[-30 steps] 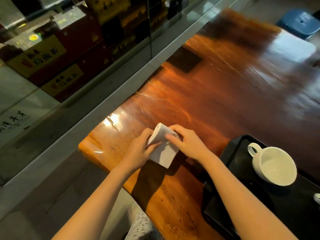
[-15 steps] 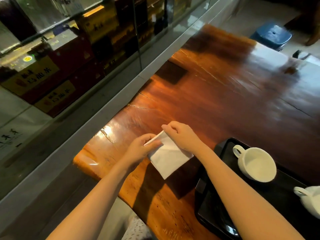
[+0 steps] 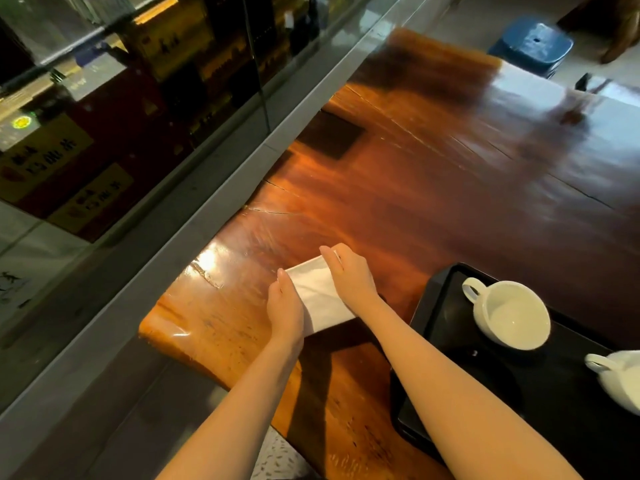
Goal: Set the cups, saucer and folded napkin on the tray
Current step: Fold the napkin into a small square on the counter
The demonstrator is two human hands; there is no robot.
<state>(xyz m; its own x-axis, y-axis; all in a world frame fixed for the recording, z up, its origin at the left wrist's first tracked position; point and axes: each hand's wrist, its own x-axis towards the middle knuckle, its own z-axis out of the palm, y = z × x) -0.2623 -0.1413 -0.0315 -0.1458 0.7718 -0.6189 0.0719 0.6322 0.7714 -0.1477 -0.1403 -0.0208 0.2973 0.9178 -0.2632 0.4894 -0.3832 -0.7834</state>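
A white folded napkin [image 3: 320,299] lies flat on the glossy wooden table [image 3: 433,188]. My left hand [image 3: 285,308] presses along its left edge and my right hand [image 3: 349,275] lies over its right edge, both touching it. To the right sits a black tray [image 3: 446,296] holding a white cup [image 3: 512,315] with its handle to the upper left. A second white cup [image 3: 620,379] is cut off at the frame's right edge. No saucer is in view.
A glass display case [image 3: 121,116] with red and yellow boxes runs along the table's left side, behind a grey ledge. A blue stool [image 3: 531,43] stands beyond the far end of the table. The table's near left corner ends close to my hands.
The napkin, earlier lifted and curled between my fingers, now lies flat on the table as a rectangle. Both hands have come down onto its edges.
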